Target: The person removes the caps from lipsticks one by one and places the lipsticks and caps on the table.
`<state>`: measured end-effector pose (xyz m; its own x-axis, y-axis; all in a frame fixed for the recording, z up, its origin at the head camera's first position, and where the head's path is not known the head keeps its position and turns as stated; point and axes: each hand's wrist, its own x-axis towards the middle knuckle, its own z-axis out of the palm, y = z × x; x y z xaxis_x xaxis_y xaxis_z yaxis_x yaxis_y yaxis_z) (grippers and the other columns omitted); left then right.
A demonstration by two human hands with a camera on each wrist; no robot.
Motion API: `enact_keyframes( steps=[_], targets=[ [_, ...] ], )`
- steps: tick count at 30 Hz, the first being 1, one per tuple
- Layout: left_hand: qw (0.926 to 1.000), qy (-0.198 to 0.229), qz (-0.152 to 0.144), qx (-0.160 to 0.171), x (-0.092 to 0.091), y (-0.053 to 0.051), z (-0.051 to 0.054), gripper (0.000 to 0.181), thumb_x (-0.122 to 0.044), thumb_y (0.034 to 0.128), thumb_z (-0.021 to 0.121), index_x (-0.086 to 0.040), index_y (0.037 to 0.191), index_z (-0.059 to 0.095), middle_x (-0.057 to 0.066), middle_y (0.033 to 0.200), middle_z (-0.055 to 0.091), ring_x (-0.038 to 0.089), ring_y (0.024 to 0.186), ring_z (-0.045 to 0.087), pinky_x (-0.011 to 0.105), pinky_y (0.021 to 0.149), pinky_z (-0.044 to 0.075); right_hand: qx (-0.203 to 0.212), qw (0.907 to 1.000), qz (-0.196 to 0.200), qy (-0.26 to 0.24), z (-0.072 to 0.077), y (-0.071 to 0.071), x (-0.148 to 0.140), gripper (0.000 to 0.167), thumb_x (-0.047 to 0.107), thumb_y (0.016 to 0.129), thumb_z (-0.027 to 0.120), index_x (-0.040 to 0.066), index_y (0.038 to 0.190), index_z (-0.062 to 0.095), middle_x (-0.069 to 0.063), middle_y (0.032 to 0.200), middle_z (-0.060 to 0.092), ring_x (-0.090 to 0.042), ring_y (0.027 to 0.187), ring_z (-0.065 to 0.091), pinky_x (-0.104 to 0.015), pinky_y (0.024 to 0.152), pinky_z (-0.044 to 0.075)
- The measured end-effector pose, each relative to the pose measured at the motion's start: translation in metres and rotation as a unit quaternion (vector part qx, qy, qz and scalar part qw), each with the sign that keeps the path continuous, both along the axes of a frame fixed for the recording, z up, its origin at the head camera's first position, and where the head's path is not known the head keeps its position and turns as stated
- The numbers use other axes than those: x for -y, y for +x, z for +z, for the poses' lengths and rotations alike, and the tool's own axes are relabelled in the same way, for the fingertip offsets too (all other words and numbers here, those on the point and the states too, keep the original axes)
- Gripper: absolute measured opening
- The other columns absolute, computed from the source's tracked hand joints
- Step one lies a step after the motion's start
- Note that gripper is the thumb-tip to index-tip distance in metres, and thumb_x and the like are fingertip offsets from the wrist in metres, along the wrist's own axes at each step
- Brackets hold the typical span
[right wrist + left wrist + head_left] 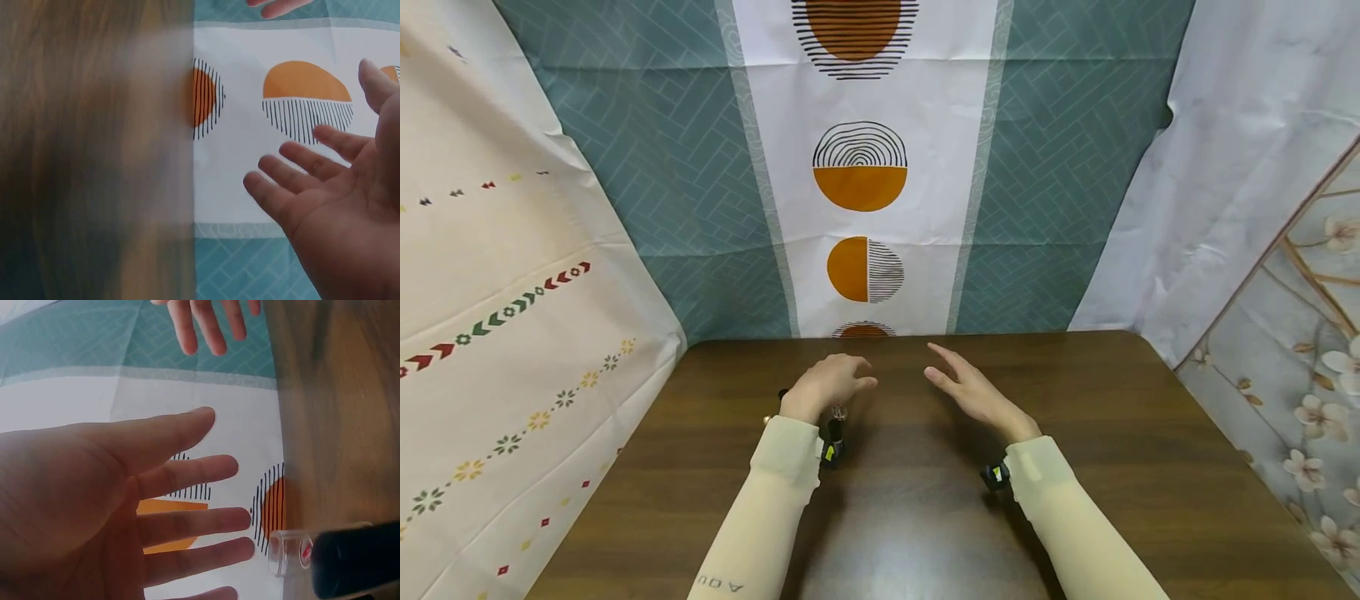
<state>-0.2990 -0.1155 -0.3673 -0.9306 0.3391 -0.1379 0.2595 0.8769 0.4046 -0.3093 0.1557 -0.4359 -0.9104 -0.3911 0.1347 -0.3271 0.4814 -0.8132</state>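
Note:
My left hand (826,386) hovers over the left middle of the brown table, fingers loosely extended, holding nothing. Its palm and spread fingers (194,528) show in the left wrist view. Close below it is a small object with a clear part (839,412) and a black part (356,559); the clear part bears a red mark. The hand partly hides this object, and its kind cannot be told. Across a gap, my right hand (977,395) is held above the table with thumb and fingers apart. Nothing lies in its palm (350,215).
Beside the left wrist, a small black thing (783,393) and a gold-coloured bit (767,420) peek out, mostly hidden. The wooden table (910,533) meets a patterned cloth (865,283) at its far edge. More cloths hang left and right.

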Motion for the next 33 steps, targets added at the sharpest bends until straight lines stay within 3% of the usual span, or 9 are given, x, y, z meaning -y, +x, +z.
enact_keyframes(
  steps=[6, 19, 28, 33],
  targets=[
    [0.9994, 0.005, 0.008, 0.032, 0.002, 0.003, -0.002, 0.046, -0.034, 0.1044, 0.065, -0.008, 0.142, 0.063, 0.012, 0.145, 0.061, 0.034, 0.132, 0.057, 0.055, 0.109, 0.045, 0.018, 0.9991, 0.024, -0.031, -0.004, 0.006, 0.005, 0.067, 0.044, 0.109, 0.054, 0.013, 0.164, 0.032, -0.013, 0.167, 0.034, -0.042, 0.15, 0.035, -0.062, 0.118, 0.031],
    [0.9983, -0.011, -0.005, 0.057, 0.006, -0.001, -0.006, 0.044, -0.029, 0.102, 0.069, -0.004, 0.138, 0.067, 0.014, 0.139, 0.065, 0.034, 0.125, 0.062, 0.052, 0.105, 0.05, 0.029, 0.9963, 0.048, -0.065, -0.018, 0.006, 0.013, 0.063, 0.034, 0.109, 0.057, 0.006, 0.161, 0.035, -0.025, 0.161, 0.039, -0.044, 0.147, 0.04, -0.059, 0.117, 0.035],
    [0.9977, -0.001, -0.021, 0.064, 0.013, -0.005, -0.006, 0.038, -0.016, 0.0987, 0.072, -0.004, 0.135, 0.068, 0.014, 0.131, 0.069, 0.026, 0.103, 0.067, 0.047, 0.092, 0.056, 0.045, 0.9942, 0.057, -0.079, -0.022, 0.003, 0.02, 0.064, 0.033, 0.109, 0.058, 0.003, 0.161, 0.035, -0.024, 0.162, 0.038, -0.043, 0.146, 0.042, -0.057, 0.117, 0.036],
    [0.9972, -0.011, -0.014, 0.073, 0.02, -0.005, -0.007, 0.039, -0.009, 0.0954, 0.074, -0.005, 0.134, 0.069, 0.013, 0.128, 0.07, 0.025, 0.101, 0.068, 0.046, 0.089, 0.057, 0.054, 0.9935, 0.072, -0.07, -0.022, -0.001, 0.03, 0.065, 0.035, 0.108, 0.058, 0.004, 0.161, 0.035, -0.02, 0.164, 0.037, -0.04, 0.147, 0.042, -0.055, 0.118, 0.035]
  ],
)
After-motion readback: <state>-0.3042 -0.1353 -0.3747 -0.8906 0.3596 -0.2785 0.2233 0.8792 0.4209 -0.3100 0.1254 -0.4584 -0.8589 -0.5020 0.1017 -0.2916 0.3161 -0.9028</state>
